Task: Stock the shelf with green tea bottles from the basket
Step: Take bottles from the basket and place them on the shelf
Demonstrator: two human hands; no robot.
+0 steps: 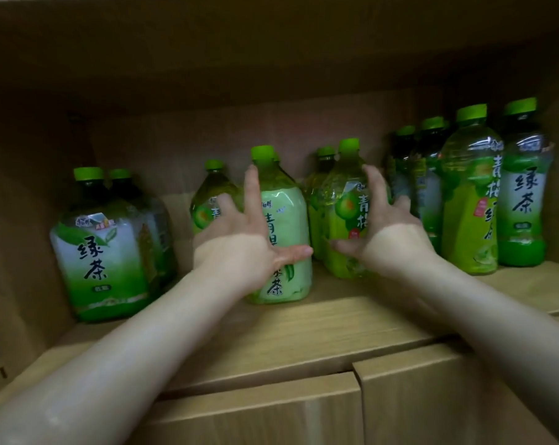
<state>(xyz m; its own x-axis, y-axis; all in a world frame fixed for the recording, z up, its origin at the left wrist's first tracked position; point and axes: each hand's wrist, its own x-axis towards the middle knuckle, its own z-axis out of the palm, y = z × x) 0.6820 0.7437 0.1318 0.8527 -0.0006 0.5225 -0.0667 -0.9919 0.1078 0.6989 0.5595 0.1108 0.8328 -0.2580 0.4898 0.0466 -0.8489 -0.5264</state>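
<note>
On the shelf, a left pair is standing one behind the other. A middle bottle is standing nearest, a rear bottle sitting behind it leftward, a cluster just right, and right rows running far back.

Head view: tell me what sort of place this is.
Probably a shop or stockroom shelving unit: a plain wooden shelf above cabinet doors, holding rows of green-capped tea bottles with their labels facing out.
</note>
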